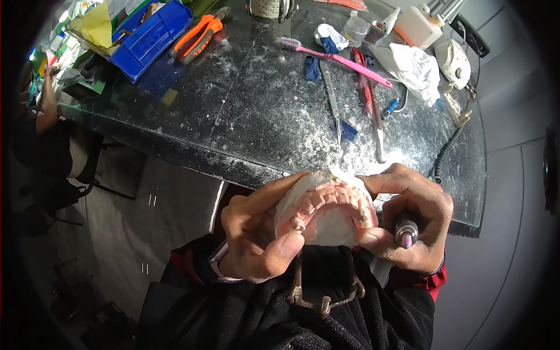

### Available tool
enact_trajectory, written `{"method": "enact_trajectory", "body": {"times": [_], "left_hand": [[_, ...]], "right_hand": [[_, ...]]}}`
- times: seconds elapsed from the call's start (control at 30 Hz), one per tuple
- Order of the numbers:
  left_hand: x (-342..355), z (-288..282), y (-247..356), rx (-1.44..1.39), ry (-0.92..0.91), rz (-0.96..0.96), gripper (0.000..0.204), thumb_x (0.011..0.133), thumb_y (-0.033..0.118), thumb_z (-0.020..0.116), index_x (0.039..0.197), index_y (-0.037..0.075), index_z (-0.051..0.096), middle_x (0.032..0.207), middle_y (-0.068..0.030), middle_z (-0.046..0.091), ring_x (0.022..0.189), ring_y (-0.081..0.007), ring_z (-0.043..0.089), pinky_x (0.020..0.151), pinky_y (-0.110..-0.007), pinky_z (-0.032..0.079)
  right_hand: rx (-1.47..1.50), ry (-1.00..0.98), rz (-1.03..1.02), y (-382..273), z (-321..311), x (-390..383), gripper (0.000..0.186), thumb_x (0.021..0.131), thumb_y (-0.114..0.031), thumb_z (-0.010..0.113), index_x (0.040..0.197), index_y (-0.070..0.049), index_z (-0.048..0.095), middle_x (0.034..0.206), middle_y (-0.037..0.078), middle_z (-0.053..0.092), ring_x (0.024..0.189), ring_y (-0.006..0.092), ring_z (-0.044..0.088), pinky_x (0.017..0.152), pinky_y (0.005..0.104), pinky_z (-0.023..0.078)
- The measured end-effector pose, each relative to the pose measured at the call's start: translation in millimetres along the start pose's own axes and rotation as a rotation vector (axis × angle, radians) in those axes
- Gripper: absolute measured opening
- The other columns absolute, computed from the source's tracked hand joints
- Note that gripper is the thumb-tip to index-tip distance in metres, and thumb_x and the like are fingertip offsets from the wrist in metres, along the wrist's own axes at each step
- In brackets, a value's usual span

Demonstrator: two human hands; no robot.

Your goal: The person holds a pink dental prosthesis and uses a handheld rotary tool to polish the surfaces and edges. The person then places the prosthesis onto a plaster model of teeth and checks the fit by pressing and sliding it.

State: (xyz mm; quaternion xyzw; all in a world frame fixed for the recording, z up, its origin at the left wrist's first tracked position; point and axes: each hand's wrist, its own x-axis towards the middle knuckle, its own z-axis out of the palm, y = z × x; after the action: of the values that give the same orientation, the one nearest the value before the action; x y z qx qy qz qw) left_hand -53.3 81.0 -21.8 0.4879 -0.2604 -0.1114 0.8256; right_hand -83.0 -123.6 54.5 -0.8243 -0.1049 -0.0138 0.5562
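Observation:
A dental cast (338, 224) of white plaster, with a horseshoe row of pinkish teeth, is between my two hands just off the table's near edge. My left hand (256, 227) grips its left side, the thumb pressed near the end of the tooth row. On the other side my right hand (417, 213) steadies the cast with thumb and fingers. That same hand also holds a rotary handpiece (406, 230), whose pinkish tip points toward me, apart from the teeth. A metal articulator frame (325, 303) with a screw hangs below the cast; how they join is hidden.
White dust covers the dark table (233, 128). On it lie a pink toothbrush (338, 58), a metal carving tool (331, 96), a red-handled tool (367, 87), orange-handled pliers (201, 38), a blue bin (150, 38) and a crumpled white bag (415, 70). Another person's arm (46, 102) shows far left.

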Motion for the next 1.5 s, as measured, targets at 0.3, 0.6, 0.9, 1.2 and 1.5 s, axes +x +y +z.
{"method": "enact_trajectory", "body": {"times": [0.3, 0.6, 0.9, 1.2, 1.5], "left_hand": [[2.3, 10.8, -0.2, -0.008, 0.176, -0.036, 0.057, 0.076, 0.010, 0.056, 0.121, -0.022, 0.040, 0.105, -0.0255, 0.060, 0.099, -0.0211, 0.059, 0.090, -0.031, 0.044], [4.2, 11.2, -16.2, 0.070, 0.262, 0.021, 0.058, 0.072, 0.028, 0.058, 0.104, -0.019, 0.049, 0.093, -0.0232, 0.061, 0.083, -0.0247, 0.062, 0.075, -0.033, 0.050], [4.1, -13.5, -32.0, -0.003, 0.019, 0.141, 0.067, 0.069, 0.015, 0.055, 0.119, -0.026, 0.037, 0.104, -0.0329, 0.057, 0.097, -0.0277, 0.060, 0.087, -0.034, 0.047], [17.2, -9.3, -20.6, 0.058, 0.088, 0.064, 0.068, 0.070, 0.017, 0.057, 0.120, -0.024, 0.037, 0.104, -0.0328, 0.057, 0.094, -0.0277, 0.062, 0.084, -0.033, 0.050], [40.7, -13.1, 2.4, 0.199, -0.039, 0.164, 0.044, 0.073, 0.006, 0.072, 0.106, -0.006, 0.047, 0.087, -0.0145, 0.065, 0.077, -0.0148, 0.067, 0.064, -0.025, 0.054]], "right_hand": [[-0.066, 0.154, -0.138, 9.3, 12.1, -1.8, 0.047, 0.064, -0.018, 0.084, 0.094, 0.000, 0.054, 0.096, 0.021, 0.063, 0.053, 0.0063, 0.055, 0.041, 0.0167, 0.039], [0.002, 0.110, -0.227, 16.4, 11.9, 3.3, 0.035, 0.065, -0.007, 0.082, 0.090, 0.001, 0.059, 0.094, 0.029, 0.060, 0.081, 0.0273, 0.066, 0.053, 0.0244, 0.051], [-0.061, 0.071, -0.290, 18.7, 6.8, 10.8, 0.034, 0.065, -0.010, 0.081, 0.090, 0.003, 0.062, 0.092, 0.028, 0.061, 0.084, 0.0316, 0.067, 0.064, 0.0342, 0.056], [-0.131, 0.101, -0.204, 16.0, 9.1, 18.1, 0.030, 0.065, -0.012, 0.081, 0.089, -0.002, 0.066, 0.091, 0.022, 0.064, 0.081, 0.0282, 0.068, 0.060, 0.0314, 0.056], [-0.095, 0.214, -0.157, 30.8, 13.5, 1.7, 0.050, 0.058, -0.015, 0.088, 0.086, 0.002, 0.050, 0.079, 0.022, 0.066, 0.074, 0.0312, 0.069, 0.051, 0.0269, 0.055]]}}
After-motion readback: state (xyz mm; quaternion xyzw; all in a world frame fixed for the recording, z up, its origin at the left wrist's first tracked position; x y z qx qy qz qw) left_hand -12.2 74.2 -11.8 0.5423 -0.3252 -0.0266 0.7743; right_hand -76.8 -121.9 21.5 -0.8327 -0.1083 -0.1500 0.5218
